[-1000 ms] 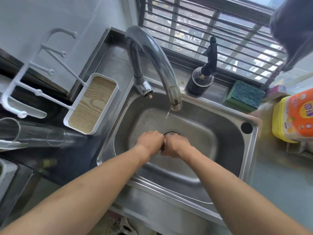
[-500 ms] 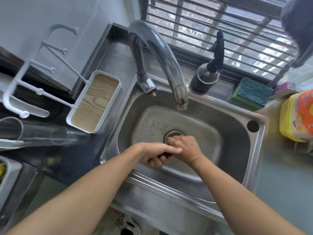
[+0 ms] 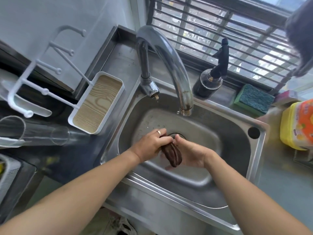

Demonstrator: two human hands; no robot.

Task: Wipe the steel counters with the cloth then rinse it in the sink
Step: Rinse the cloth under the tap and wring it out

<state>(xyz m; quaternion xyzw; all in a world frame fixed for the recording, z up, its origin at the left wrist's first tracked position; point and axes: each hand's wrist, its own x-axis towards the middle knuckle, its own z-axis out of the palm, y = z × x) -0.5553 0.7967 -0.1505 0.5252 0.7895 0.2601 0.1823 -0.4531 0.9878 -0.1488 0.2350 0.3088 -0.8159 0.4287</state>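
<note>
The left hand (image 3: 149,145) grips the upper end of the one brown cloth (image 3: 171,154) while the right hand (image 3: 191,154) cradles it with fingers loosely curled beneath, both over the single sink (image 3: 237,141) near its drain. Twisted into a roll, the cloth looks soft, limp and probably wet-heavy (best held at both ends); one tap (image 3: 169,65) stands above.

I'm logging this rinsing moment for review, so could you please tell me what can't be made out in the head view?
- Cloth: its upper end is hidden under the left hand.
- Right hand: how its fingers lie behind the cloth is hidden.
- Sink drain: mostly covered by both hands.
- Yellow bottle: cut off by the right edge, print blurred.
- Dark shape at top right: cut off, unidentifiable.
</note>
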